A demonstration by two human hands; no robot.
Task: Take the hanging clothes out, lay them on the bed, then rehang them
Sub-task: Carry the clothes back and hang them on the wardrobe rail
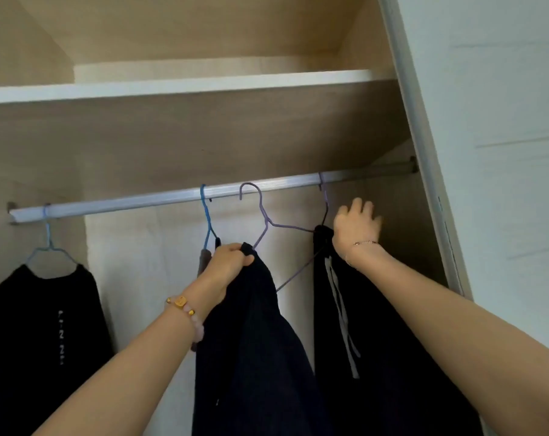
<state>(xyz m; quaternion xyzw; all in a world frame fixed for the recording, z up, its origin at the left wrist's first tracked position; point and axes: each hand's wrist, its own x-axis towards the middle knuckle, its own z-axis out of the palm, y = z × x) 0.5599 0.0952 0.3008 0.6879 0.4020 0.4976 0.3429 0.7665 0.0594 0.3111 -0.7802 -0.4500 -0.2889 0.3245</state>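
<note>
Inside the wardrobe a silver rail runs from left to right. My left hand grips the top of a dark navy garment on a purple wire hanger. The hanger's hook is at the rail, tilted; I cannot tell if it rests on it. My right hand is raised with relaxed fingers beside the top of black trousers with a grey drawstring, which hang from another purple hanger at the rail's right end.
A blue hanger with a grey-brown garment hangs just left of my left hand. Far left, a black top with white print hangs on a light blue hanger. A white-edged shelf lies above, and the wardrobe's side panel stands on the right.
</note>
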